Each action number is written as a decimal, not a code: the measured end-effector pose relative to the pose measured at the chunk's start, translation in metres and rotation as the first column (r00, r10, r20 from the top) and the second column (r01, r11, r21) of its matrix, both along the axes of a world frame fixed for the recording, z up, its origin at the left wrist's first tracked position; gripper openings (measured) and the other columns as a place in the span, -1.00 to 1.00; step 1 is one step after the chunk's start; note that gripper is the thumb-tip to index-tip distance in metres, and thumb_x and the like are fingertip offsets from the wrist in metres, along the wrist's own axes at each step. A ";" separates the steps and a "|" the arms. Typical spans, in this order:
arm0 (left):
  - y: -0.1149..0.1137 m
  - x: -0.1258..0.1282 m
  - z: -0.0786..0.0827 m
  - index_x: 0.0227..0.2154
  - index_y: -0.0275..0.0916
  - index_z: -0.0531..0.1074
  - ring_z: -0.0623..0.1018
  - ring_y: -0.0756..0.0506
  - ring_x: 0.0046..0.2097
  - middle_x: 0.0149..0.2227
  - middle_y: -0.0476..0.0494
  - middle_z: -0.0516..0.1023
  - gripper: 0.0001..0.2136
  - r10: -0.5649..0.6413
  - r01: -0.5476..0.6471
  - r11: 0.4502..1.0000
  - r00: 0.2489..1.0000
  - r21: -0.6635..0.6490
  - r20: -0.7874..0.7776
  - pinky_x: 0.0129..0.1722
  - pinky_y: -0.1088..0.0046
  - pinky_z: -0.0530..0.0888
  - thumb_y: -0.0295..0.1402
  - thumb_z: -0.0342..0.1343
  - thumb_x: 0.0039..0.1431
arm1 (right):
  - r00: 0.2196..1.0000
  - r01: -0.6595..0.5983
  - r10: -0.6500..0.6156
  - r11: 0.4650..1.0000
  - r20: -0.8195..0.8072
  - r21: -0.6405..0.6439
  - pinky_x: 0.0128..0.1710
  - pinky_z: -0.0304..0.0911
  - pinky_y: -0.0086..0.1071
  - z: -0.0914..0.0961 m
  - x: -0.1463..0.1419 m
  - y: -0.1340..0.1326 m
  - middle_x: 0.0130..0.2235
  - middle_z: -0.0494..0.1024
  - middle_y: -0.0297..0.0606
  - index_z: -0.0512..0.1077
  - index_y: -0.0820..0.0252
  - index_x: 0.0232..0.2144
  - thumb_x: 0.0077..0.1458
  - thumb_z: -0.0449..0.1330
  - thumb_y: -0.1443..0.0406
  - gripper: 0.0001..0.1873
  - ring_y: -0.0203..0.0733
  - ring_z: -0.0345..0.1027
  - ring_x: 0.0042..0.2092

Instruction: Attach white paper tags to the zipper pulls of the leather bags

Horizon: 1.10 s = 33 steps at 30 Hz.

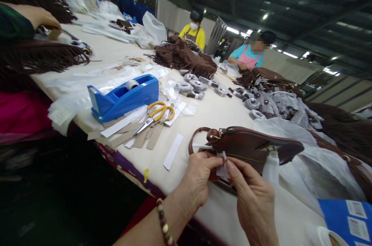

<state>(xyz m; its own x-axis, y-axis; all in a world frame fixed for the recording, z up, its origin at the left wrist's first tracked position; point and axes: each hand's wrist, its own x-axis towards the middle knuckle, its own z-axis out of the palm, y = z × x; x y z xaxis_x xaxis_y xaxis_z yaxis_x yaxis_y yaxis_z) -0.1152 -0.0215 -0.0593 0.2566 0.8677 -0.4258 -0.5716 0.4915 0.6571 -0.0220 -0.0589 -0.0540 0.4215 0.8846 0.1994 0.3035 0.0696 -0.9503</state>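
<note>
A dark brown leather handbag [255, 143] with a zipper and a wrist loop lies on the table in front of me. At its near left end, my left hand [197, 176] is closed in a pinch on a small piece of white paper [222, 170]. My right hand [252, 193] pinches the same paper from the other side, thumb and fingertips together. Part of the paper and the bag's near edge are hidden behind my fingers. A wrapped white piece [271, 164] hangs from the bag's zipper pull, right of my hands.
Left of the bag are scissors [155, 116] with yellow handles, a blue tape dispenser [124, 97] and paper strips [173, 152]. Fringed brown bags [186, 58] and wrapped straps [196, 85] lie farther back. Two people work across the table; another person's hand [43, 17] is at left.
</note>
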 end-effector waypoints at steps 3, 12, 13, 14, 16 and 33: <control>0.000 0.003 -0.001 -0.60 -0.33 0.43 0.36 0.03 -0.61 -0.62 -0.06 0.45 -0.89 0.016 -0.016 1.000 1.000 0.022 -0.022 -0.58 0.51 0.22 -0.41 0.18 -0.31 | 0.994 0.015 -0.017 1.000 -0.107 -0.021 -0.60 0.18 -0.49 -0.003 0.000 -0.001 -0.62 0.38 -0.35 0.53 0.26 -0.49 -0.12 0.25 0.11 -0.71 -0.33 0.19 -0.56; -0.003 0.009 0.001 -0.70 -0.30 0.35 0.34 0.03 -0.63 -0.70 -0.01 0.38 -0.92 0.103 -0.089 0.990 0.987 0.112 -0.126 -0.59 0.52 0.24 -0.42 0.14 -0.26 | 0.967 -0.075 0.049 0.993 -0.250 -0.094 -0.61 0.08 -0.48 0.001 0.004 0.009 -0.64 0.33 -0.41 0.53 0.25 -0.44 -0.22 0.33 0.13 -0.68 -0.38 0.08 -0.59; -0.003 0.009 0.000 -0.71 -0.30 0.34 0.33 0.04 -0.63 -0.70 0.01 0.37 -0.91 0.117 -0.099 0.988 0.982 0.121 -0.149 -0.59 0.52 0.24 -0.43 0.14 -0.25 | 0.972 -0.094 0.068 0.990 -0.224 -0.108 -0.61 0.07 -0.47 0.003 0.005 0.010 -0.66 0.31 -0.42 0.53 0.26 -0.45 -0.23 0.33 0.13 -0.68 -0.38 0.07 -0.60; -0.003 0.009 -0.001 -0.71 -0.29 0.33 0.32 0.05 -0.62 -0.71 0.02 0.36 -0.90 0.129 -0.107 0.985 0.977 0.133 -0.170 -0.58 0.53 0.24 -0.44 0.14 -0.25 | 0.977 -0.112 0.086 0.986 -0.196 -0.126 -0.62 0.05 -0.47 0.005 0.007 0.012 -0.67 0.30 -0.43 0.53 0.26 -0.46 -0.23 0.33 0.12 -0.68 -0.38 0.05 -0.61; -0.002 0.010 -0.004 -0.72 -0.28 0.32 0.30 0.06 -0.61 -0.71 0.04 0.34 -0.90 0.150 -0.117 0.979 0.966 0.164 -0.208 -0.56 0.53 0.25 -0.45 0.13 -0.24 | 0.979 -0.144 0.115 0.975 -0.170 -0.168 -0.64 -0.01 -0.48 0.007 0.010 0.014 -0.69 0.27 -0.43 0.53 0.28 -0.50 -0.24 0.33 0.12 -0.68 -0.39 0.02 -0.62; 0.002 0.010 -0.013 -0.68 -0.23 0.31 0.33 0.03 -0.62 -0.70 0.05 0.32 -0.92 0.165 -0.039 0.950 0.906 0.311 -0.391 -0.62 0.53 0.23 -0.48 0.06 -0.18 | 0.991 -0.131 0.122 0.933 -0.048 -0.335 -0.66 -0.15 -0.46 0.020 0.011 0.033 -0.76 0.16 -0.49 0.44 0.30 -0.66 -0.27 0.21 0.23 -0.80 -0.41 -0.08 -0.65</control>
<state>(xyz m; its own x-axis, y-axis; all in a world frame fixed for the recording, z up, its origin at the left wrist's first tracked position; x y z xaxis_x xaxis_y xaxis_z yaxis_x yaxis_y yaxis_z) -0.1053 -0.0192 -0.0727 0.0186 0.9798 -0.1993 -0.2593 0.1973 0.9454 -0.0108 -0.0263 -0.0344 0.3029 0.9442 -0.1292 0.2882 -0.2200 -0.9320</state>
